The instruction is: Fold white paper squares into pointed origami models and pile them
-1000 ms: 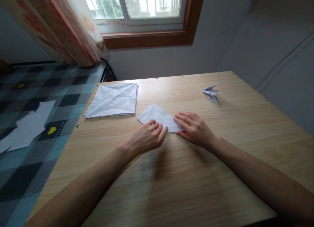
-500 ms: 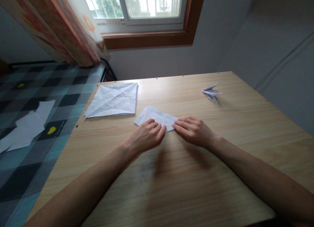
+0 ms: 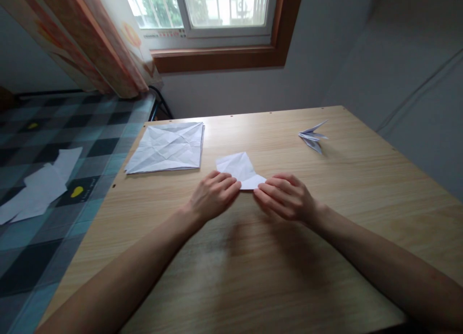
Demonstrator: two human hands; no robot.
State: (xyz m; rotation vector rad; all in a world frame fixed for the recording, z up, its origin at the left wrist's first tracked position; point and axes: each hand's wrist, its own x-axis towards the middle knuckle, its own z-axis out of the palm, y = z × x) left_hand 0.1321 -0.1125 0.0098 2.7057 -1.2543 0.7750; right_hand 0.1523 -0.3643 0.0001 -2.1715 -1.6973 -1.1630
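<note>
- Left hand [image 3: 214, 194]: fingers closed on the near left edge of a folded white sheet [image 3: 238, 164], thumb at its near side
- Right hand [image 3: 287, 196]: fingers pinching the sheet's right tip; both hands hide parts of its edge
- Sheet's position: between the hands, mid-table, above or on the wooden table [image 3: 181, 286], contact unclear
- Stack of creased sheets [image 3: 166, 148]: just beyond the left hand, near the table's left edge
- Folded paper piece [image 3: 313, 136]: far right, flaps spread, well apart from the hands
- Loose white papers [image 3: 45, 187]: left, on checked cloth [image 3: 32, 266]
</note>
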